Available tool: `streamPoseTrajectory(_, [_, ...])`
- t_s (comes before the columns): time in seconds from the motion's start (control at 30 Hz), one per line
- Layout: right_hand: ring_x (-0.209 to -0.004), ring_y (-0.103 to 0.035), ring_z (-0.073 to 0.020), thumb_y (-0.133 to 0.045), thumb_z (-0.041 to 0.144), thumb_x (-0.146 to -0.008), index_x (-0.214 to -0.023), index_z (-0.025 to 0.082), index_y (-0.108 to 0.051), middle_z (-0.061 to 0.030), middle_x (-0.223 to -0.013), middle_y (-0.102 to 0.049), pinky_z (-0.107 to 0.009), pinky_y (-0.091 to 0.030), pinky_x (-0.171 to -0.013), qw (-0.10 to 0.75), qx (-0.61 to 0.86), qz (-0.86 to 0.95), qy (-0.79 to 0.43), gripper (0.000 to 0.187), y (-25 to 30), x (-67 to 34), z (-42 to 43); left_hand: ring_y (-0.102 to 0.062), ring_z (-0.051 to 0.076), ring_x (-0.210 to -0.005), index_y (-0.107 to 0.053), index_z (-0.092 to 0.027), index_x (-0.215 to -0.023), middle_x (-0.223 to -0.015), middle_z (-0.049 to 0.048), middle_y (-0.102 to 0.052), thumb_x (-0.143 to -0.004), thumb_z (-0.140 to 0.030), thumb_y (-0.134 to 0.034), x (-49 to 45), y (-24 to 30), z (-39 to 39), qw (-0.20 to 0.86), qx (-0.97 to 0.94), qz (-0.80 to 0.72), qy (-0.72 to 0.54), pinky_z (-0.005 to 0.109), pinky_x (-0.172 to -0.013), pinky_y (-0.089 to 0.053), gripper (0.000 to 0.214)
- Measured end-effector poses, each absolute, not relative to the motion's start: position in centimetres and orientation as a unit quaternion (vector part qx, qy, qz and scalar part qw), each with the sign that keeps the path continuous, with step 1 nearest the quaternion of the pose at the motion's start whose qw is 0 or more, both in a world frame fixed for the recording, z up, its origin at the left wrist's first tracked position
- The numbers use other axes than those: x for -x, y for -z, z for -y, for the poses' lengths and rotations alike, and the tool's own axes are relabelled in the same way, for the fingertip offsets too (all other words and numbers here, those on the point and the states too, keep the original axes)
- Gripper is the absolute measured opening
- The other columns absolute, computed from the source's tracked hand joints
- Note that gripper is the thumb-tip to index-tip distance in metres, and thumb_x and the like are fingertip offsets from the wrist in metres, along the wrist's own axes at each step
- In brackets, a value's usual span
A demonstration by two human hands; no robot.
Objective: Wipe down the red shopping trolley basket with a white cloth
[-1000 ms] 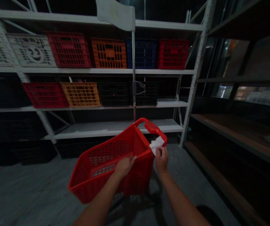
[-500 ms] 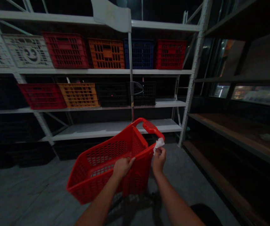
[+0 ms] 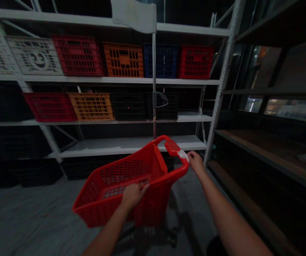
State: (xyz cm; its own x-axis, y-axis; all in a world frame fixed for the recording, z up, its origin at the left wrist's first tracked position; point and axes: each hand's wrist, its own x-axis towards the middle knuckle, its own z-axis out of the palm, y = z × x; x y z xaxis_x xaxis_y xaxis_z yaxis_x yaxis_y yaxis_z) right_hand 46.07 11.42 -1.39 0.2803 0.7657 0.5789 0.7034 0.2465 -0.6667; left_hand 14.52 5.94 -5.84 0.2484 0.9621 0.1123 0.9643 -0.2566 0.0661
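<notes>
A red plastic shopping cart (image 3: 121, 163) stands on the floor in front of me, its basket pointing left and its handle to the right. My left hand (image 3: 134, 195) is closed over the near rim of the basket, fingers on the inner side and thumb along the top. At the handle's near end, my right hand (image 3: 195, 161) pinches a crumpled white tissue (image 3: 182, 154), which lies against the red handle (image 3: 172, 145). Some of the right fingers are hidden behind the hand.
White metal shelving (image 3: 131, 80) stands behind the cart with red, orange, blue, black and white crates, such as an orange crate (image 3: 123, 59). A pole with a blank sign (image 3: 134, 16) rises behind the cart. Dark wooden shelves (image 3: 264, 142) line the right side.
My right hand has moved with the tissue from the cart's side rail up and right onto the handle bar. My left hand has slid slightly left and down along the rim.
</notes>
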Motion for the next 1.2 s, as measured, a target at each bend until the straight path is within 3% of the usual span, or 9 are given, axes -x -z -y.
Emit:
streamPoseTrajectory(0.17, [-0.065, -0.052, -0.0140, -0.045, 0.016, -0.072, -0.067, 0.017, -0.057, -0.0008, -0.067, -0.058, -0.022, -0.037, -0.060, 0.432, 0.580, 0.691, -0.024, 0.013, -2.3, -45.2, -14.7, -0.063, 0.020, -0.080, -0.065, -0.021, -0.081, -0.079, 0.0083, -0.068, -0.084, -0.060, -0.007, -13.8, 6.0, -5.2, 0.018, 0.794, 0.603, 0.076, 0.028, -0.068, -0.042, 0.069])
streamPoseTrajectory(0.33, [-0.065, -0.053, -0.0119, -0.059, 0.016, -0.066, -0.062, 0.018, -0.061, 0.0012, -0.069, -0.059, -0.020, -0.038, -0.061, 0.330, 0.512, 0.792, -0.036, 0.006, -2.7, -44.4, -11.8, -0.063, 0.022, -0.082, -0.065, -0.020, -0.080, -0.081, 0.0097, -0.069, -0.083, -0.062, -0.009, -13.4, 5.3, -4.7, 0.002, 0.781, 0.621, 0.069, 0.030, -0.070, -0.042, 0.070])
streamPoseTrajectory(0.5, [-0.062, -0.054, -0.0145, -0.063, 0.014, -0.059, -0.055, 0.017, -0.061, -0.0041, -0.074, -0.061, -0.023, -0.038, -0.056, 0.251, 0.545, 0.800, 0.001, 0.006, -2.6, -43.9, -9.0, -0.063, 0.022, -0.083, -0.065, -0.020, -0.082, -0.082, 0.0100, -0.068, -0.083, -0.061, -0.010, -13.3, 5.1, -4.3, -0.003, 0.777, 0.626, 0.061, 0.029, -0.071, -0.042, 0.069])
streamPoseTrajectory(0.7, [-0.065, -0.057, -0.0156, -0.051, 0.013, -0.071, -0.072, 0.016, -0.064, -0.0082, -0.080, -0.064, -0.022, -0.038, -0.055, 0.258, 0.578, 0.774, 0.009, 0.013, -4.1, -42.6, -11.4, -0.063, 0.023, -0.081, -0.064, -0.020, -0.084, -0.081, 0.0105, -0.068, -0.083, -0.062, -0.010, -14.3, 5.7, -4.4, 0.009, 0.779, 0.624, 0.063, 0.030, -0.070, -0.043, 0.068])
streamPoseTrajectory(0.87, [-0.054, -0.054, -0.0148, -0.059, 0.011, -0.062, -0.053, 0.016, -0.060, -0.0053, -0.062, -0.062, -0.023, -0.035, -0.051, 0.230, 0.581, 0.780, -0.028, 0.010, -4.4, -43.6, -10.7, -0.063, 0.023, -0.083, -0.065, -0.019, -0.085, -0.084, 0.0119, -0.068, -0.083, -0.061, -0.012, -14.9, 5.4, -4.8, -0.007, 0.765, 0.640, 0.067, 0.031, -0.071, -0.044, 0.068])
streamPoseTrajectory(0.97, [-0.050, -0.052, -0.0125, -0.061, 0.017, -0.063, -0.054, 0.018, -0.062, 0.0004, -0.053, -0.059, -0.021, -0.034, -0.048, 0.209, 0.560, 0.797, -0.087, 0.009, -4.2, -45.8, -8.9, -0.063, 0.023, -0.084, -0.065, -0.020, -0.088, -0.085, 0.0109, -0.068, -0.084, -0.060, -0.014, -14.4, 5.1, -5.0, -0.015, 0.765, 0.640, 0.069, 0.030, -0.071, -0.043, 0.065])
streamPoseTrajectory(1.03, [-0.050, -0.052, -0.0119, -0.060, 0.023, -0.066, -0.057, 0.017, -0.063, 0.0018, -0.053, -0.059, -0.020, -0.034, -0.047, 0.221, 0.533, 0.801, -0.159, 0.010, -4.2, -47.7, -8.0, -0.063, 0.022, -0.084, -0.065, -0.020, -0.087, -0.084, 0.0102, -0.068, -0.084, -0.060, -0.014, -13.8, 5.0, -4.9, -0.018, 0.769, 0.635, 0.068, 0.029, -0.070, -0.043, 0.064])
streamPoseTrajectory(1.1, [-0.052, -0.053, -0.0126, -0.058, 0.027, -0.068, -0.059, 0.016, -0.062, 0.0012, -0.055, -0.058, -0.020, -0.036, -0.049, 0.295, 0.532, 0.774, -0.174, 0.014, -4.7, -49.2, -7.7, -0.063, 0.022, -0.083, -0.065, -0.021, -0.085, -0.082, 0.0097, -0.068, -0.083, -0.061, -0.013, -13.3, 5.0, -4.8, -0.019, 0.776, 0.626, 0.071, 0.029, -0.070, -0.042, 0.066])
streamPoseTrajectory(1.2, [-0.063, -0.055, -0.0156, -0.052, 0.030, -0.074, -0.066, 0.016, -0.059, -0.0031, -0.069, -0.059, -0.025, -0.041, -0.059, 0.451, 0.562, 0.693, -0.021, 0.017, -5.6, -49.8, -8.2, -0.063, 0.021, -0.082, -0.064, -0.020, -0.082, -0.081, 0.0095, -0.068, -0.084, -0.061, -0.011, -12.6, 5.1, -4.5, -0.013, 0.783, 0.617, 0.077, 0.028, -0.070, -0.041, 0.067])
